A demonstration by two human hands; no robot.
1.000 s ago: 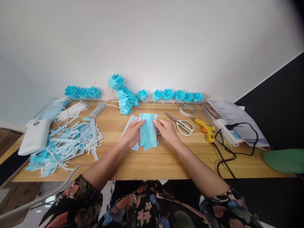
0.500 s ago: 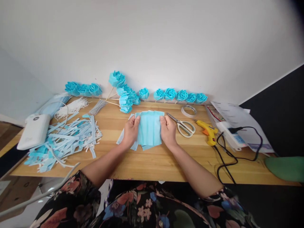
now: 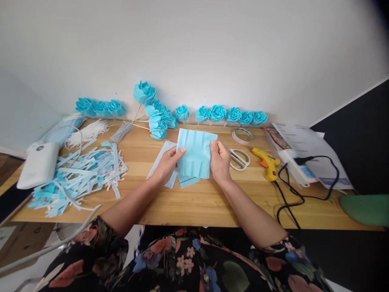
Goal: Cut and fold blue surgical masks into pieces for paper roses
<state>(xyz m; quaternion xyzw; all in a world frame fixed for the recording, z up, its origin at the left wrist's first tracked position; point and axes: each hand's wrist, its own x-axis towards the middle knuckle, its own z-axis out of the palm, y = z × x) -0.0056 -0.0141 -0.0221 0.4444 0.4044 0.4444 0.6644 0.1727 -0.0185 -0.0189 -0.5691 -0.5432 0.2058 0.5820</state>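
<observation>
A creased light-blue sheet, like the pleated fabric of a face mask [image 3: 196, 154], is stretched between my two hands above the table. My left hand [image 3: 170, 162] pinches its left edge with the thumb on top. At the right edge, my right hand [image 3: 221, 159] grips it the same way. Beneath lie more light-blue sheets [image 3: 188, 181], partly covered by the held one and by my left hand. White-handled scissors [image 3: 240, 159] rest just beyond my right hand, which hides their blades.
Blue fabric flowers [image 3: 218, 113] line the wall, some on sticks. Blue and white strips [image 3: 88, 174] are heaped at left beside a white power bank [image 3: 39, 164]. On the right are a tape roll [image 3: 242, 136], a yellow glue gun [image 3: 267, 162] with its cord, and a power strip [image 3: 298, 168].
Both hands have lifted the mask fabric up off the sheets below and tilted it slightly. More of the underlying sheets shows. The camera view has shifted a little.
</observation>
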